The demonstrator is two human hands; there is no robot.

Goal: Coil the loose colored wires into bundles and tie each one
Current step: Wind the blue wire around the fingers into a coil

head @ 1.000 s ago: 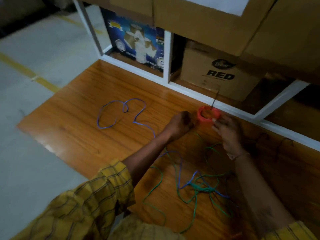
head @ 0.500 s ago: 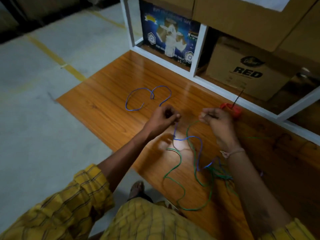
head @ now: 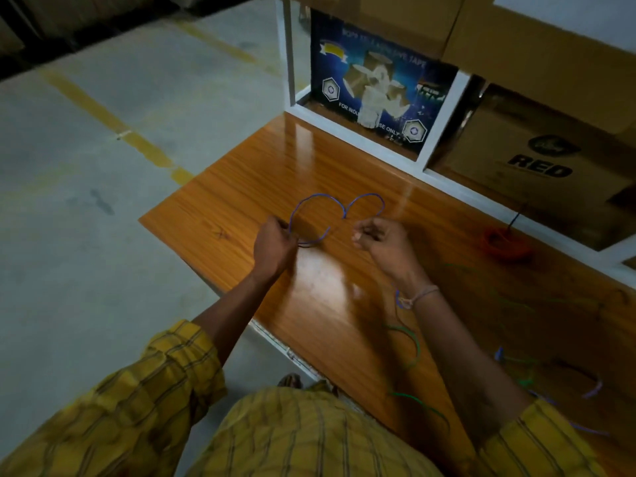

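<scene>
Two hands work the blue wire (head: 339, 205) at mid-bench (head: 241, 187). Left hand (head: 273, 245) grip pinches its near loop end; right hand (head: 383, 241) fingers curled, looks pinched on wire, hard to confirm. Red coil (head: 504, 243) far right, green wire (head: 411, 346) loose near edge. Keep loops even, wind with steady tension.

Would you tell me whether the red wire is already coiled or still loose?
Coiled: the red wire lies as a compact ring on the table. A tie cannot be seen.
</scene>
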